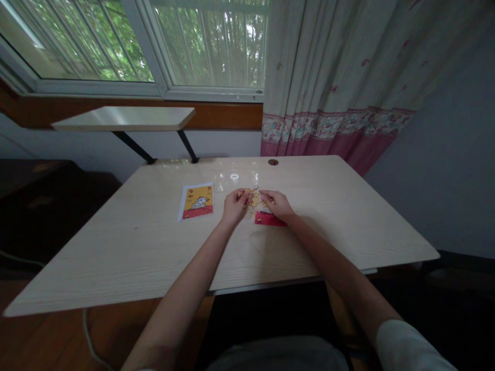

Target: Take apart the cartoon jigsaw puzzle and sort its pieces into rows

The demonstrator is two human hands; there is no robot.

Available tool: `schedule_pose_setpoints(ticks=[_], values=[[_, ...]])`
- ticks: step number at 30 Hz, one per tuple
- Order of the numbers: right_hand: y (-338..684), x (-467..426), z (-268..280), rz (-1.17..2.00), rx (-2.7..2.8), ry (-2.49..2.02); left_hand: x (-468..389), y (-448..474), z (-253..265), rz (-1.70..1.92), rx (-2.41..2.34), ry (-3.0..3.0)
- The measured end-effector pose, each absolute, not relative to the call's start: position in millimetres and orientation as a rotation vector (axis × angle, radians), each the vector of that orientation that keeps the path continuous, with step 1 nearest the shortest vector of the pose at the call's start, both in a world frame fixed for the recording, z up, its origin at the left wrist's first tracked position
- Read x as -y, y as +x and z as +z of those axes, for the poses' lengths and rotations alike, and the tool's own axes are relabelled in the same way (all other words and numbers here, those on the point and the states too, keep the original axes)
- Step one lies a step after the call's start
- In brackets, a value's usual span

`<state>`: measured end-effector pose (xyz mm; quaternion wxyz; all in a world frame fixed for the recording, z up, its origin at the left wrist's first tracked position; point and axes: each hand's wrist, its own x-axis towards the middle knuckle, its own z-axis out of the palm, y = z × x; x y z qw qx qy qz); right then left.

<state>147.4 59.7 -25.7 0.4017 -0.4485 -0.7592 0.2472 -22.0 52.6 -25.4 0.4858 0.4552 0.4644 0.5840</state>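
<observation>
Over the middle of the table, my left hand (234,205) is closed round small yellow and red puzzle pieces (242,192). My right hand (277,204) has its fingers pinched together just above a partly assembled picture puzzle (266,219); whatever lies between those fingertips is too small to make out. Red fills the puzzle's lower strip, with yellow and white parts above it, partly covered by my right hand. To the left of my hands lies a flat picture card (198,201) with a white cartoon animal on a yellow and red ground.
The pale wooden table (147,252) has a round cable hole (273,162) near its back edge. A raised shelf (127,118) on black legs stands at the back left. Behind are a barred window (209,46) and a long patterned curtain (328,77).
</observation>
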Motion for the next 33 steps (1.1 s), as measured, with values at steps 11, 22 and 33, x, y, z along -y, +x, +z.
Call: schedule_pose_setpoints(ticks=[11, 22, 33], values=[[142, -60, -26, 0.818, 1.636, -1.084, -45, -13, -28, 1.273, -0.827, 1.147], [138, -58, -25, 0.957, 1.562, -1.068, -42, -15, -18, 1.373, -0.989, 1.252], [140, -52, -19, 0.785, 1.683, -1.121, -39, -15, -16, 1.420, -1.133, 1.365]])
